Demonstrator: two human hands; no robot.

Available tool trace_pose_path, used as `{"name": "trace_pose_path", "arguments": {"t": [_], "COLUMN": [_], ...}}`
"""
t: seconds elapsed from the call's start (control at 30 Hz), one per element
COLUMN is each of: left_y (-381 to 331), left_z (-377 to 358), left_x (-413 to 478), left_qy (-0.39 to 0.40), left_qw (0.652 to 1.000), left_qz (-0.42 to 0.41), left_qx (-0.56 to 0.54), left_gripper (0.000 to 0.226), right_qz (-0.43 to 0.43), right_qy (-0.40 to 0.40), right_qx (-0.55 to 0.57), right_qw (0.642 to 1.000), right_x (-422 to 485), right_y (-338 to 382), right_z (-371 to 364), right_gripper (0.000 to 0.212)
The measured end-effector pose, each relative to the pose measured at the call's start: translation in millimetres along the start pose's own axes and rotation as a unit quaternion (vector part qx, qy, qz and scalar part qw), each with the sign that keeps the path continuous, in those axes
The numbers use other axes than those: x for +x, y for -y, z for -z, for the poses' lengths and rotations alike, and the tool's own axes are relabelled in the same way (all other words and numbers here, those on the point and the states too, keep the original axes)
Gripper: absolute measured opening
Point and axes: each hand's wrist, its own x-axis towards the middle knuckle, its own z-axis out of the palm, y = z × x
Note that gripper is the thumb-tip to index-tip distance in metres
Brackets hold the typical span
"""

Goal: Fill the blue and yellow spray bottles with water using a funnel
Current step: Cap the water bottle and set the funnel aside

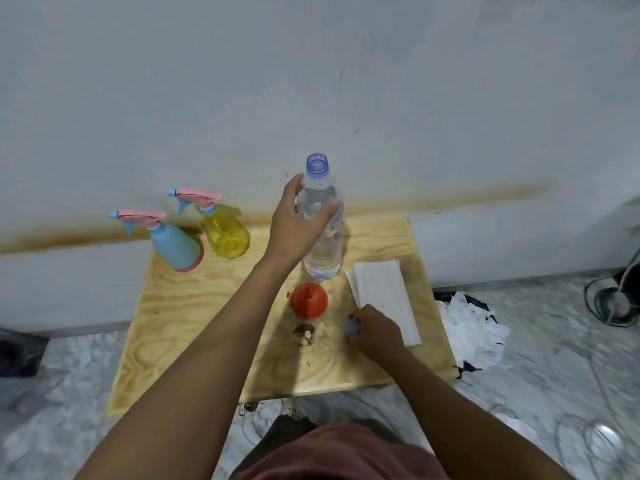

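Observation:
A clear water bottle [323, 247] stands upright on the wooden table [194, 327], its mouth uncapped. My left hand [298, 220] is wrapped around its upper part. My right hand [372, 332] rests low on the table with the bluish bottle cap [352, 328] in its fingertips. An orange funnel [309, 300] lies wide end down between my hands. The blue spray bottle [175, 245] and the yellow spray bottle [225, 233] stand at the back left, both with pink trigger heads screwed on.
Folded white paper towels [384, 299] lie on the table's right side, next to my right hand. A small dark knot or stain [304, 334] marks the wood near the funnel. Crumpled white paper [467, 327] and cables [613, 303] sit on the floor to the right.

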Motion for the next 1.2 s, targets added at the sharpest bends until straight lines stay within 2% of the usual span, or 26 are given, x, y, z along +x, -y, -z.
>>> {"name": "trace_pose_path", "arguments": {"t": [0.1,0.2,0.37,0.43,0.57,0.67,0.77,0.9,1.07,1.2], "left_y": [-0.8,1.3,3.9,3.4,3.0,0.1,0.8,4.1,5.2,7.2], "left_z": [4.0,6.9,7.6,6.9,5.4,5.1,5.5,4.3,4.4,2.0], "left_x": [1.7,5.1,6.4,6.1,5.6,5.2,5.6,6.2,7.5,8.4], "left_qy": [0.01,0.014,0.008,0.002,-0.001,-0.004,0.001,0.005,0.005,0.003], "left_qw": [1.0,1.0,1.0,1.0,1.0,0.999,0.999,0.999,0.999,0.999], "left_qz": [-0.004,-0.009,-0.005,-0.002,0.01,0.015,0.014,0.02,0.025,0.018], "left_qx": [0.007,0.0,-0.013,-0.017,-0.026,-0.032,-0.032,-0.038,-0.04,-0.036], "left_gripper": [0.074,0.065,0.06,0.059,0.052,0.056,0.061,0.064,0.065,0.063], "right_qz": [0.011,0.063,0.168,0.184,0.253,0.271,0.264,0.257,0.249,0.193], "right_qy": [-0.067,-0.127,-0.233,-0.245,-0.246,-0.206,-0.146,-0.101,-0.086,-0.109], "right_qx": [0.089,0.149,0.209,0.239,0.234,0.176,0.081,0.019,-0.014,-0.071], "right_qw": [0.994,0.979,0.935,0.921,0.906,0.924,0.95,0.961,0.965,0.973], "right_x": [-0.1,4.0,16.5,20.5,27.6,39.2,50.0,55.3,57.1,59.3], "right_y": [6.1,20.0,57.8,79.5,118.3,136.5,148.2,156.3,160.8,166.6], "right_z": [18.8,57.7,143.2,178.0,232.0,255.4,267.0,272.6,274.6,276.2], "right_gripper": [0.04,0.035,0.031,0.03,0.031,0.033,0.036,0.035,0.035,0.04]}}
